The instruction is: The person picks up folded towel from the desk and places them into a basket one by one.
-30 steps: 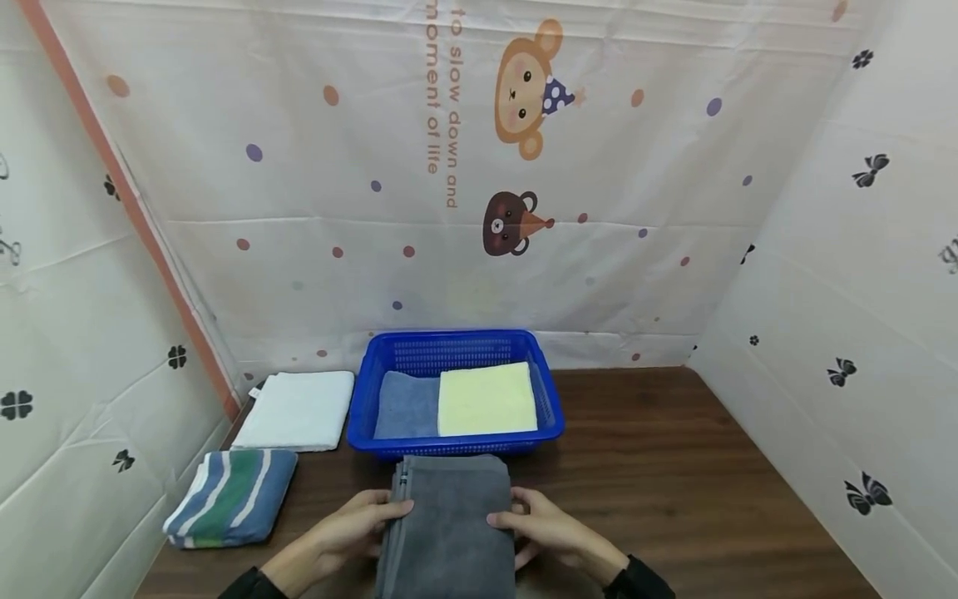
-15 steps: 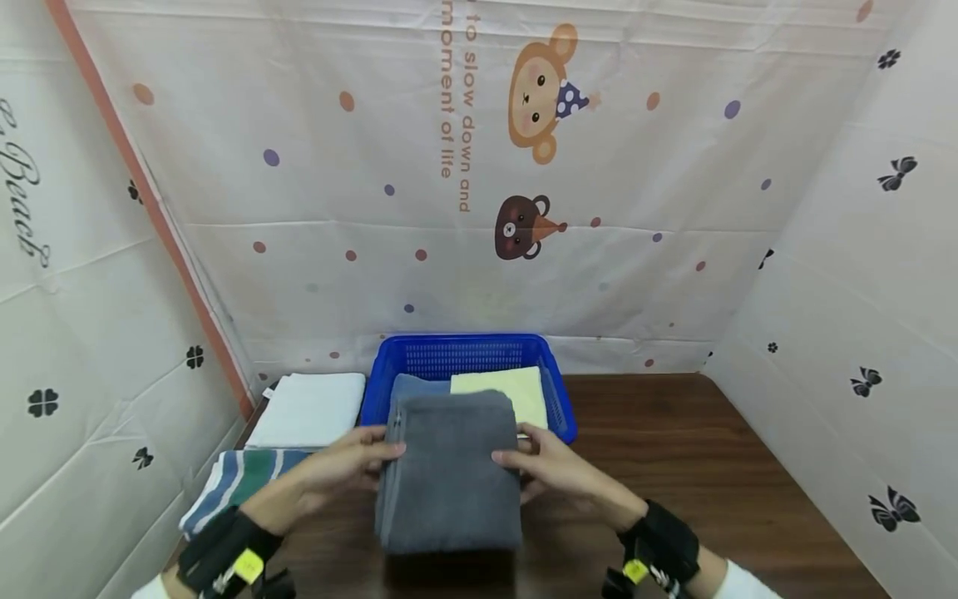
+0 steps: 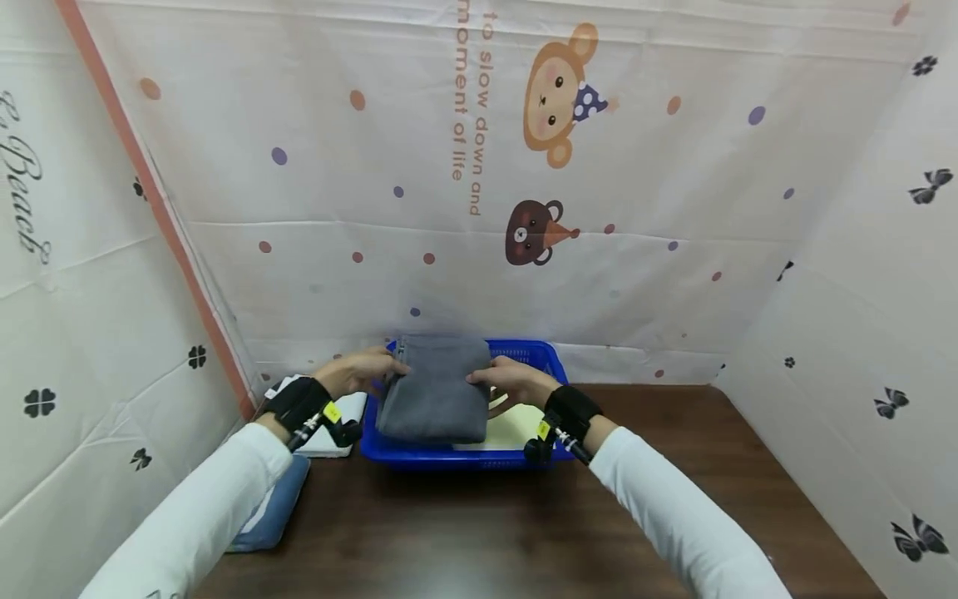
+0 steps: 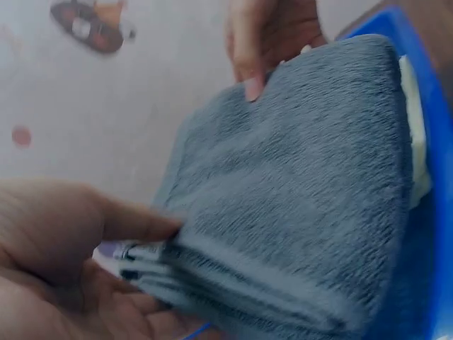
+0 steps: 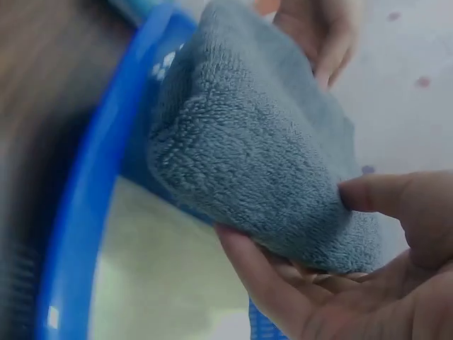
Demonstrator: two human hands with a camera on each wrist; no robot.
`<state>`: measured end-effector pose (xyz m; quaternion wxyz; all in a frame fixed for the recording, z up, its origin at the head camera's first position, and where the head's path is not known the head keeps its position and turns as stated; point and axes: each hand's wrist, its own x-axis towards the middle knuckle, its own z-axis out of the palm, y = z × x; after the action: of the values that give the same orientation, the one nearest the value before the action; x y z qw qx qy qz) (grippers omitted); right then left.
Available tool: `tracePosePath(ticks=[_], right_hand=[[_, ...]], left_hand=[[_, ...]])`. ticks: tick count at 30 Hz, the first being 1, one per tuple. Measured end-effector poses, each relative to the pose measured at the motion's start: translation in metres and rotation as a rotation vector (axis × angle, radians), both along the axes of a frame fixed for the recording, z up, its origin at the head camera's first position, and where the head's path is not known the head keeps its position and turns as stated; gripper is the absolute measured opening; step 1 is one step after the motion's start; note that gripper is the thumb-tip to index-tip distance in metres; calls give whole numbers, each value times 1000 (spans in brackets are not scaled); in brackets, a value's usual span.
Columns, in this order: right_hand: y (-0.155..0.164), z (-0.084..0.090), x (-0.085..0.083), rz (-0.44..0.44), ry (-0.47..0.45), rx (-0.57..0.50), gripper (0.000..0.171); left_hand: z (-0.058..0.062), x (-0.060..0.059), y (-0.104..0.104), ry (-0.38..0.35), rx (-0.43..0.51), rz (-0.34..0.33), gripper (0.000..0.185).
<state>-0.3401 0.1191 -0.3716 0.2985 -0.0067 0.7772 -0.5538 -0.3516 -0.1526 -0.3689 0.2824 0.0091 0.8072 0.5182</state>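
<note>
A folded grey towel (image 3: 437,391) is held over the left part of a blue plastic basket (image 3: 464,457). My left hand (image 3: 362,371) grips its left side, thumb on top and fingers beneath, as the left wrist view also shows the hand (image 4: 78,248). On the opposite side my right hand (image 3: 516,383) pinches the towel between thumb and fingers; in the right wrist view these fingers (image 5: 262,283) lie under it. A pale yellow towel (image 3: 509,431) lies in the basket's right part. The grey towel hides the basket's left part.
Left of the basket lies a white folded towel (image 3: 340,428), partly behind my left arm. A blue striped towel (image 3: 273,507) is nearer, partly covered by the sleeve. Patterned cloth walls (image 3: 337,291) stand behind and beside the brown table (image 3: 464,532).
Both hands have carried the grey towel forward and up from the table's front to above the basket. It now covers the blue-grey towel seen in the basket earlier.
</note>
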Motion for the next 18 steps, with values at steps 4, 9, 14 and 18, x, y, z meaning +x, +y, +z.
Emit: tracePosePath(ticks=[4, 9, 14, 18], right_hand=[[-7, -10, -16, 39, -29, 38, 59], [-6, -27, -32, 73, -72, 75, 52], [-11, -40, -39, 84, -102, 143, 51], [-15, -45, -43, 136, -122, 149, 59]], left_hand=[[-7, -10, -4, -2, -30, 6, 85], [-15, -11, 9, 140, -217, 8, 53], [-23, -13, 18, 195, -339, 0, 57], [-28, -17, 17, 162, -385, -20, 52]])
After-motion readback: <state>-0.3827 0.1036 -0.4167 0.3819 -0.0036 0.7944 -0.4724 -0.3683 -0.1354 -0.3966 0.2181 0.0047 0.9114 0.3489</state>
